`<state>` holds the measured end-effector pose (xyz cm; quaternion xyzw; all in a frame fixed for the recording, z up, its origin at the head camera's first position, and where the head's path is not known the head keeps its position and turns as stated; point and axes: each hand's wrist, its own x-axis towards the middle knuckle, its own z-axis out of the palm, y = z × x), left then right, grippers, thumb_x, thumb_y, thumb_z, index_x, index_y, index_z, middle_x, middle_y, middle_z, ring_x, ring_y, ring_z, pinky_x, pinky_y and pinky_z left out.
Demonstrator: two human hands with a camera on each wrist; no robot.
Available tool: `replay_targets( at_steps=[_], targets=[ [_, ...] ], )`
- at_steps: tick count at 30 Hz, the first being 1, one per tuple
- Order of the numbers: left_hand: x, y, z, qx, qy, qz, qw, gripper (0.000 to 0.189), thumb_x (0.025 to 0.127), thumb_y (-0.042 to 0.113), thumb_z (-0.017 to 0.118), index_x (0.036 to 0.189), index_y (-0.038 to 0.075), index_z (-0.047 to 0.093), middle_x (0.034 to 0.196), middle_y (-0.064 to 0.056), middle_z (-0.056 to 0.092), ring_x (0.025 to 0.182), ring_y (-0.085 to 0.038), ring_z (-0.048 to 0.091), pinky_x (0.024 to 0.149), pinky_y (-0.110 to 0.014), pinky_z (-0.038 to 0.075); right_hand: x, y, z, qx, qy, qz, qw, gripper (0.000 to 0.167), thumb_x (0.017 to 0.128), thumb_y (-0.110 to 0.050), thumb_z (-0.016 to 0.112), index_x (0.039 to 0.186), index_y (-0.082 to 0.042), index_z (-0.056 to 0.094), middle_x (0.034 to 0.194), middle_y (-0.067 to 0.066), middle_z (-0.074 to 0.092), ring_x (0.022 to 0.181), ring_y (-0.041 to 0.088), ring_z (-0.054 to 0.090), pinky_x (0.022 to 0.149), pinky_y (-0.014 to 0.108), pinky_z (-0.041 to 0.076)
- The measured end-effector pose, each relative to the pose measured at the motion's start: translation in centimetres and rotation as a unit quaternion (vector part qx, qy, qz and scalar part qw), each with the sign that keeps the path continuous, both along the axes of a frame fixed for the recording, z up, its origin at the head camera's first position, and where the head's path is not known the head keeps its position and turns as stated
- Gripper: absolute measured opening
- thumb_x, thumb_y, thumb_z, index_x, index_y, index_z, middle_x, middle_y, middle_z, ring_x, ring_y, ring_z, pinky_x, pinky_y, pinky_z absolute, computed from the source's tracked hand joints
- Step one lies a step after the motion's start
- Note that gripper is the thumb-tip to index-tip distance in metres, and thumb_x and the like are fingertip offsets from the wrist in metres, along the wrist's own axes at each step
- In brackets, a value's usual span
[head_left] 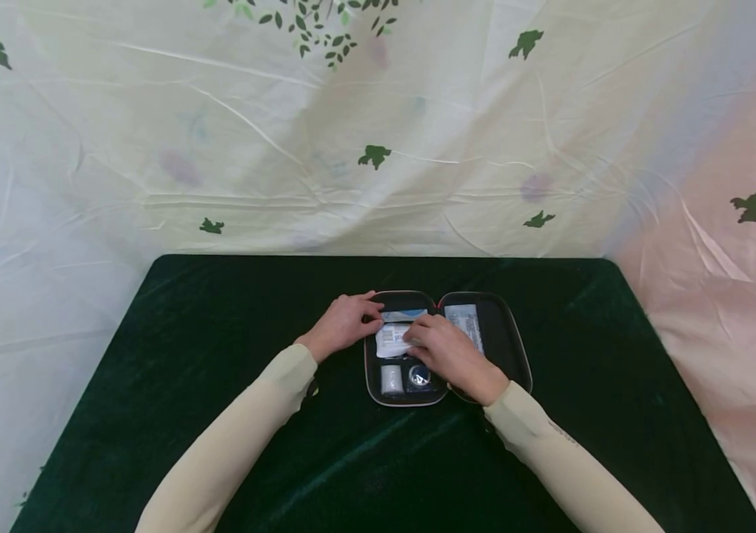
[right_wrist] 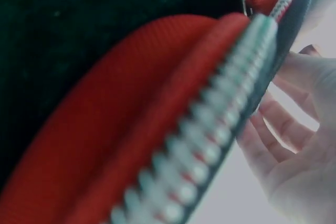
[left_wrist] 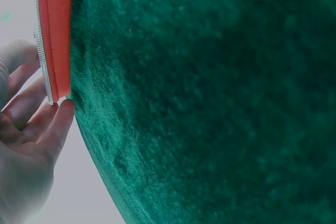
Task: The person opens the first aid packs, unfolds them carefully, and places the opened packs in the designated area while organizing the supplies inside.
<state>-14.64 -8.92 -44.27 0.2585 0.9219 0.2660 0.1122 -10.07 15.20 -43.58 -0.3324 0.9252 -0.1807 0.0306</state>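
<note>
A zip case with a dark inside and red outer sides lies unfolded, its left half filled with small supplies. My left hand is at the upper left rim, thumb and forefinger at the left end of a blue-and-white packet. Just below it lies a white printed packet; my right hand reaches over from the right, fingers curled and pinching its right end. In the left wrist view, fingers reach along the zipper edge. The right wrist view has the right hand behind the zipper teeth.
Below the packets sit a white roll and a round item in clear wrap. Another printed packet lies in the right half. Dark green velvet covers the table, with a patterned curtain behind.
</note>
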Motion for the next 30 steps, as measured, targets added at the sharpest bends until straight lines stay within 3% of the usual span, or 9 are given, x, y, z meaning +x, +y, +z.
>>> replay_targets(
  at_steps=[9, 14, 17, 21, 25, 30],
  targets=[
    [0.1, -0.1, -0.1, -0.002, -0.009, -0.01, 0.9999, 0.019, 0.102, 0.023, 0.069, 0.114, 0.012, 0.078, 0.144, -0.009, 0.062, 0.15, -0.024, 0.037, 0.121, -0.055, 0.029, -0.1, -0.4, -0.6, 0.002, 0.002, -0.013, 0.9999, 0.018, 0.096, -0.016, 0.075, 0.114, -0.012, 0.077, 0.111, 0.004, 0.075, 0.1, 0.019, 0.071, 0.087, 0.038, 0.058],
    [0.4, -0.1, 0.0, -0.026, -0.013, -0.017, 0.9994, 0.023, 0.101, 0.028, 0.07, 0.116, 0.014, 0.078, 0.149, -0.007, 0.058, 0.153, -0.024, 0.031, 0.121, -0.057, 0.029, -0.1, -0.7, -0.6, 0.01, 0.007, -0.016, 0.9998, 0.014, 0.098, -0.018, 0.073, 0.11, -0.012, 0.078, 0.101, 0.001, 0.077, 0.085, 0.013, 0.072, 0.075, 0.031, 0.058],
    [0.6, -0.2, 0.0, -0.045, -0.011, -0.03, 0.9985, 0.031, 0.098, 0.036, 0.073, 0.121, 0.015, 0.077, 0.154, -0.005, 0.053, 0.155, -0.024, 0.027, 0.121, -0.054, 0.03, 0.1, -0.7, -0.3, 0.019, -0.014, -0.007, 0.9997, 0.017, 0.102, -0.022, 0.068, 0.113, -0.013, 0.077, 0.101, 0.0, 0.077, 0.083, 0.011, 0.07, 0.073, 0.029, 0.057],
    [0.8, -0.4, -0.1, -0.058, -0.007, -0.039, 0.9976, 0.044, 0.094, 0.044, 0.076, 0.126, 0.014, 0.074, 0.157, -0.005, 0.049, 0.157, -0.023, 0.023, 0.121, -0.05, 0.031, 0.3, -0.6, 0.1, 0.044, -0.054, 0.006, 0.9975, 0.033, 0.108, -0.033, 0.055, 0.127, -0.013, 0.072, 0.122, 0.006, 0.073, 0.107, 0.018, 0.071, 0.092, 0.038, 0.057],
    [0.9, -0.5, -0.2, -0.062, -0.005, -0.04, 0.9973, 0.05, 0.092, 0.048, 0.077, 0.127, 0.013, 0.072, 0.159, -0.006, 0.048, 0.157, -0.024, 0.022, 0.122, -0.049, 0.03, 0.6, -0.5, 0.4, 0.063, -0.087, 0.013, 0.9941, 0.048, 0.111, -0.042, 0.044, 0.141, -0.01, 0.064, 0.145, 0.014, 0.06, 0.135, 0.029, 0.057, 0.111, 0.05, 0.046],
    [1.0, -0.4, -0.3, -0.065, 0.0, -0.038, 0.9971, 0.05, 0.092, 0.047, 0.077, 0.128, 0.012, 0.071, 0.159, -0.008, 0.047, 0.157, -0.025, 0.023, 0.122, -0.049, 0.03, 0.8, -0.4, 0.3, 0.066, -0.105, 0.017, 0.9921, 0.059, 0.111, -0.047, 0.038, 0.148, -0.005, 0.055, 0.153, 0.019, 0.051, 0.143, 0.033, 0.047, 0.117, 0.052, 0.037]
  ],
)
